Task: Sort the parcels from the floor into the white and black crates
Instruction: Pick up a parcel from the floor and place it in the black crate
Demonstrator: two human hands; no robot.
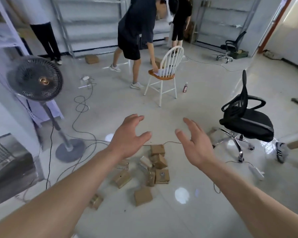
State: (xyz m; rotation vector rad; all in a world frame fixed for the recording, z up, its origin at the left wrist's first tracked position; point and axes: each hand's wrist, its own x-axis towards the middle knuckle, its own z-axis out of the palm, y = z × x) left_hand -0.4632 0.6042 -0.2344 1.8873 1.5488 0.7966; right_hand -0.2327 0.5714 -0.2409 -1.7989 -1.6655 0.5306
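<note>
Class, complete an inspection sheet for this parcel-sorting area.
Surface: glossy pale tiled floor.
Job's things: brown cardboard parcels scattered in a loose pile on the floor; crates not clearly seen.
Clutter: small pink bottle standing by the white spindle-back chair.
Hands: left hand and right hand open, above the pile, holding nothing.
Cables: dark looping cables across the floor near the grey pedestal fan.
Surroundings: black mesh office chair at right; person in dark clothes bending over that chair; metal shelving behind.

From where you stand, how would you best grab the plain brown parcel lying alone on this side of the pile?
Probably from above, across its two opposite side edges: the plain parcel lies flat, apart from the pile, with every side free.
</note>
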